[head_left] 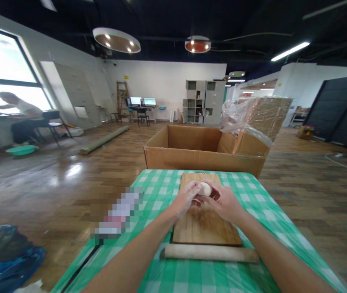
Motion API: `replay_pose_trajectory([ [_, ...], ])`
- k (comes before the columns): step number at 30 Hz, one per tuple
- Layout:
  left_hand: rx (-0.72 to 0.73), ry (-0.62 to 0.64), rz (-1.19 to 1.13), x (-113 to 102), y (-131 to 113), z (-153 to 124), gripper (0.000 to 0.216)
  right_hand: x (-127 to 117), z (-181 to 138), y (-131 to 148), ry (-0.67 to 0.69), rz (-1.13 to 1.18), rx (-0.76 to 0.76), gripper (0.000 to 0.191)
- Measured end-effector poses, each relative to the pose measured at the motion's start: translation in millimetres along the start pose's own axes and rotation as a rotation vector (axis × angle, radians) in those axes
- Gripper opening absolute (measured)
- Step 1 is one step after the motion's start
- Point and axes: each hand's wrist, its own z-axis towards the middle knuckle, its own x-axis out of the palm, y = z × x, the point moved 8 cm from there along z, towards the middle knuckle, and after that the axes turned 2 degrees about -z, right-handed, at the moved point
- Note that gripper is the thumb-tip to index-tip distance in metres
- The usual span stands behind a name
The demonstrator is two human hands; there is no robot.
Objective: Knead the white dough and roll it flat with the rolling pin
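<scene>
A pale, rounded lump of dough sits between my two hands, above a wooden cutting board. My left hand curls around its left side, with whitish powder on the fingers. From the right, my right hand closes on the same lump, its thumb reaching across below. Parts of the fingers and the dough's underside are hidden. A wooden rolling pin lies crosswise along the board's near edge.
A green checked cloth covers the table. At its left lies a blurred-out object with a black cord. Beyond the table stands an open cardboard box. Far left, a person sits by the window.
</scene>
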Motion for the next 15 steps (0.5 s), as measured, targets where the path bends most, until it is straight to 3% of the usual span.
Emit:
replay_pose_trajectory([
  [3,-0.005,0.035,0.043,-0.4,-0.6,1.0,0.05,-1.8,1.1,8.6,0.001,0.0,-0.031,0.04],
  [6,0.098,0.055,0.074,-0.1,-8.0,3.2,0.049,-1.4,1.2,8.6,0.021,0.105,0.002,0.042],
  [10,0.232,0.004,0.111,-4.4,-17.4,2.1,0.044,7.3,-1.4,-9.3,0.057,0.469,0.211,0.051],
  [15,0.203,0.019,0.334,3.3,-18.4,-4.2,0.04,24.0,-5.5,-20.5,0.116,0.729,0.408,0.047],
])
